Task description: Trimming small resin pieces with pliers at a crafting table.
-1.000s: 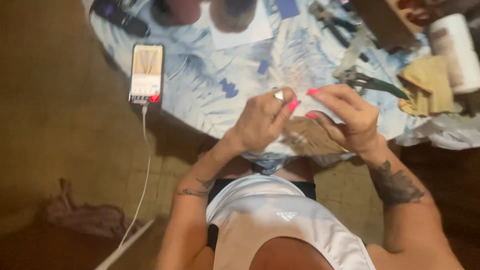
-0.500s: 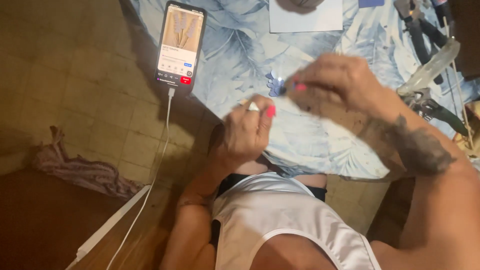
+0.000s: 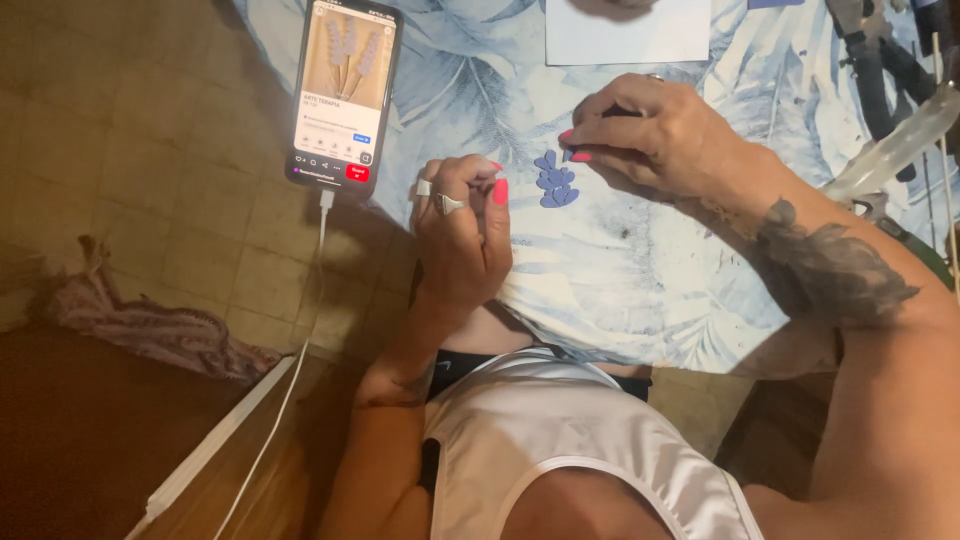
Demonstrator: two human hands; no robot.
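Note:
A small cluster of blue-violet petal-shaped pieces (image 3: pixel 555 181) lies on the leaf-patterned tablecloth (image 3: pixel 620 270). My right hand (image 3: pixel 655 135) hovers just right of it, thumb and finger pinched at the cluster's upper edge, on what looks like one small piece. My left hand (image 3: pixel 462 235), with rings and pink nails, is curled at the table's near edge, just left of the cluster; whether it holds anything I cannot tell.
A phone (image 3: pixel 343 92) with its screen lit lies at the table's left edge, a white cable (image 3: pixel 300 360) running down to the tiled floor. White paper (image 3: pixel 625 35) lies at the far side. Pliers and tools (image 3: pixel 880 70) sit far right. A crumpled cloth (image 3: pixel 150 325) is on the floor.
Both hands have moved from the table's near edge up onto the cloth. The blue petal cluster now shows on the table, with my right hand pinching at it.

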